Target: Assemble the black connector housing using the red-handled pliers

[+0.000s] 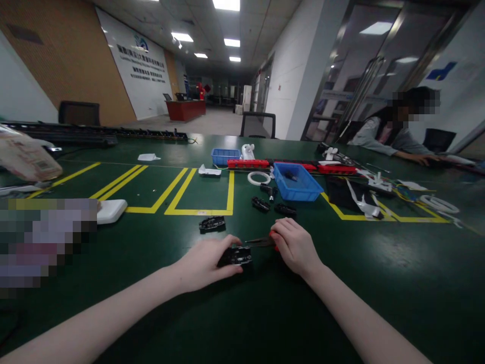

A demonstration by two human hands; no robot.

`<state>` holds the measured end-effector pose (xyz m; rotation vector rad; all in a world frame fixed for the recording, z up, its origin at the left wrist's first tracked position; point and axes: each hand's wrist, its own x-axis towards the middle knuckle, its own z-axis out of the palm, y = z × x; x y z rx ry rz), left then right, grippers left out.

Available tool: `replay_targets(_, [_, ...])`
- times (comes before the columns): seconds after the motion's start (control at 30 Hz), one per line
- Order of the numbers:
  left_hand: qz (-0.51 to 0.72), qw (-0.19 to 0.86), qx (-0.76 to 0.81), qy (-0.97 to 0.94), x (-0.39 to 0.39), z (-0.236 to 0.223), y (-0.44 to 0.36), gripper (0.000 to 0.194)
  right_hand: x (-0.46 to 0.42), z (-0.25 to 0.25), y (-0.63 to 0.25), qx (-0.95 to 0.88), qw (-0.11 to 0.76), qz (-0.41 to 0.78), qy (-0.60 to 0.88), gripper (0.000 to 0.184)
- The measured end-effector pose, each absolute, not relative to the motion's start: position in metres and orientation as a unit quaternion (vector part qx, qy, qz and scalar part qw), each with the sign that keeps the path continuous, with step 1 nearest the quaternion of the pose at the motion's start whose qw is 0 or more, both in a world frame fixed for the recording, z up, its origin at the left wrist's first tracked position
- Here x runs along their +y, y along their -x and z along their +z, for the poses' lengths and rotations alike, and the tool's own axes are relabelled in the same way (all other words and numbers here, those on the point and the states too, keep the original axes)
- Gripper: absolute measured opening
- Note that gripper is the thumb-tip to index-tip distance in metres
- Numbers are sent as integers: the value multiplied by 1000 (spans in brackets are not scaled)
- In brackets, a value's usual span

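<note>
Between the thumb and fingers of my left hand [208,263] is a black plastic part [238,256] with small light-coloured details on top. My right hand [295,245] is closed around the red handles of a pair of pliers [261,242]. The pliers' slim metal jaws point left, just above and behind the part; I cannot tell whether they touch it. Beyond my left hand lies a similar black part [212,224]. Two more black pieces, one left [260,203] and one right [285,209], lie beyond the pliers.
A blue tray [299,189] holds a dark item, with a smaller blue basket [226,155] behind it. Red strips [248,164] and a white tape roll [259,177] lie nearby. Yellow tape [200,212] marks the green table. Another person [394,126] sits at the far right.
</note>
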<state>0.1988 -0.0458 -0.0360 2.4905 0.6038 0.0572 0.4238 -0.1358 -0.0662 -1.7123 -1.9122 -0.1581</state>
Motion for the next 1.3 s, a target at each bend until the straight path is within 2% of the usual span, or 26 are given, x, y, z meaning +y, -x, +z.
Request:
replay_targets(0.27, [-10,252,211,-944,-44,-44,-203,29,-140,-68,-418,-727,291,-45,620,35])
replay_targets(0.8, [24,180,193,-964,-44,-53,-202,28,-144,-65,-410,-739,269,-80,612,31])
replay_targets(1.3, [24,154,191,-969,-45,-53,-202,30,-141,-63,-406,-754,222,-98,611,37])
